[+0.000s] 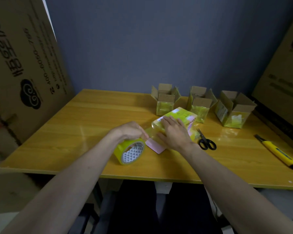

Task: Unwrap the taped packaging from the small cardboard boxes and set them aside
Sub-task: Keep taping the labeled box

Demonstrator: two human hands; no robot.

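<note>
**Package (176, 122) under tape: snag risk**

Risk judged: strip stretched from roll (129, 152) to package may twist or stick back, if pulled askew. Left hand (128, 130) clenched over roll, pinching strip; right hand (174, 132) flat, fingers straight, pressing package. Package glossy yellow-wrapped, pink end bare, just left of scissors (206, 142); three opened boxes (166, 100) beyond scissors.
</note>
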